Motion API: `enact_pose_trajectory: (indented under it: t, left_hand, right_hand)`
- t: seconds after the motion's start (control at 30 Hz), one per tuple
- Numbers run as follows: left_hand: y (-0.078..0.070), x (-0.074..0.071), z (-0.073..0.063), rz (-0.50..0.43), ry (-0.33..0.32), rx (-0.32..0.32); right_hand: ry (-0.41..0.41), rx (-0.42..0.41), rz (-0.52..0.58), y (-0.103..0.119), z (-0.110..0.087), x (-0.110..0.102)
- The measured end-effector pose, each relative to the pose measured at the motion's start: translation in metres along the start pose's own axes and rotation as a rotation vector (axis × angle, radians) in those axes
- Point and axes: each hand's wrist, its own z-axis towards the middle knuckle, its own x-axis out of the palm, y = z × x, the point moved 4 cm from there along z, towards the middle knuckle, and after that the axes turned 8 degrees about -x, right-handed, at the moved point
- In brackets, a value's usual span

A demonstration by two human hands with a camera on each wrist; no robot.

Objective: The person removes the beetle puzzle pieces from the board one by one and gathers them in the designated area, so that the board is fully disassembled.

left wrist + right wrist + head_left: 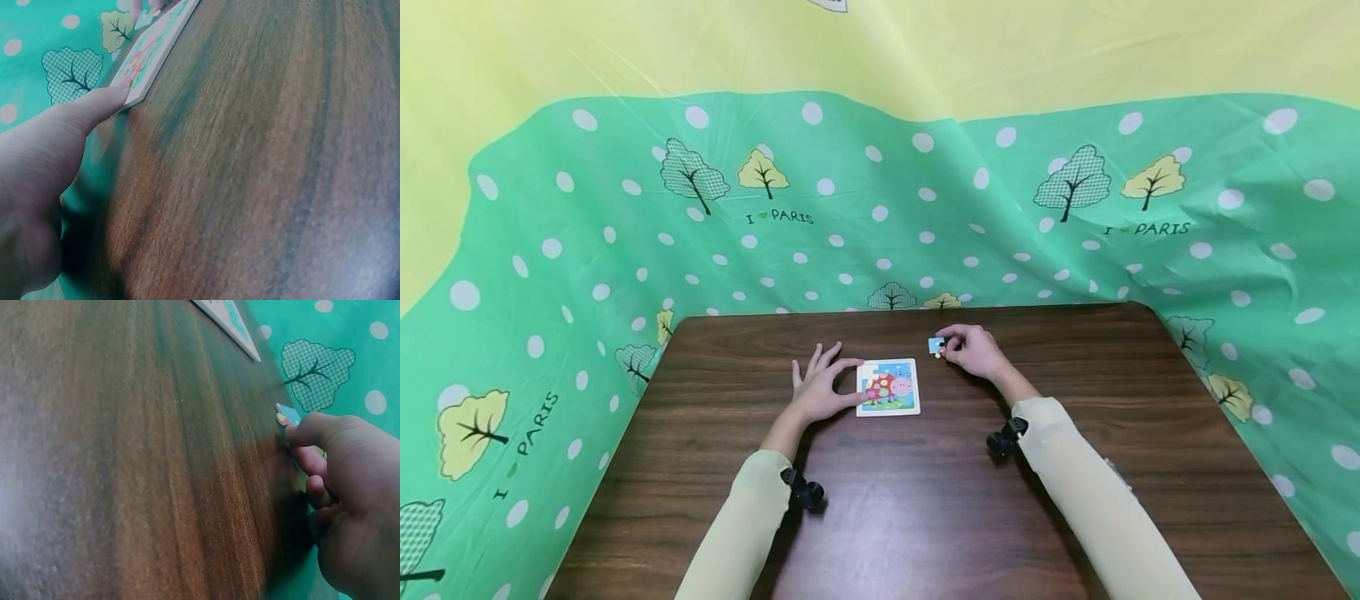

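Note:
A square jigsaw puzzle [891,392] with a white frame lies on the brown table, showing a pink character in a red spotted outfit. Pale backing shows at its upper left. My left hand [822,392] is spread beside it, thumb and index finger touching its left side; in the left wrist view the thumb [103,103] rests on a corner. Beyond the board's upper right, my right hand [976,352] pinches a small blue puzzle piece [935,344] between thumb and fingers. The piece [287,414] is partly hidden by the fingertips in the right wrist view.
The dark wooden table [910,508] ends at a green and yellow cloth [850,208] printed with trees and dots, which hangs along the back and sides. Small black devices [1006,437] are strapped at both wrists over pale sleeves.

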Motion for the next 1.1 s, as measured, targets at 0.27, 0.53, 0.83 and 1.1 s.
enact_pose_trajectory:
  t: [0.27,0.53,0.83,1.1]
  left_hand:
    - [0.0,0.0,-0.001,-0.003,0.0,0.001]
    - [-0.006,-0.003,-0.006,-0.001,-0.005,0.008]
    - [-0.007,-0.003,-0.006,0.001,-0.018,0.021]
    - [0.001,0.0,-0.001,-0.007,0.0,0.008]
  right_hand:
    - [0.017,0.011,-0.038,0.001,-0.001,0.002]
    - [0.014,-0.002,-0.04,-0.001,0.0,0.003]
    - [0.013,-0.016,-0.049,0.001,0.0,0.001]
    - [0.017,-0.01,-0.01,0.002,-0.002,-0.001]
